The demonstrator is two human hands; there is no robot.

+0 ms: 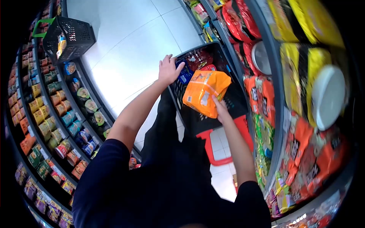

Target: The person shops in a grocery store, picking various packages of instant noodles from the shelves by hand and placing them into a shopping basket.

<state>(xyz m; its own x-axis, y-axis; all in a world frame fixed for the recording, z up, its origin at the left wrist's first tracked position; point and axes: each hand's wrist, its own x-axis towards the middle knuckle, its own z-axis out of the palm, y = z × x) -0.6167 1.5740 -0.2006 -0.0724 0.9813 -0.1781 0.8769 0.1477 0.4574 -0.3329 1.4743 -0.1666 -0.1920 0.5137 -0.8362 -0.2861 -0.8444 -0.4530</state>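
My right hand (221, 110) is closed on the lower right edge of an orange instant noodle multipack (203, 91), which is tilted over the black shopping basket (218, 51). My left hand (169, 71) lies at the basket's left rim, fingers stretched out and thumb apart, close to a blue package (185, 74) inside. Dark red packaging (199, 59) sits at the far end of the basket, partly covered by the orange pack. A red handle (208, 146) hangs out at the near end.
Shelves on the right hold red noodle packs (239, 21), yellow packs (304, 68) and a white round lid-like object (329, 97). Cup noodles (47, 127) line the left shelves. Another black basket (74, 38) with a green handle stands at upper left on the tiled floor (129, 34).
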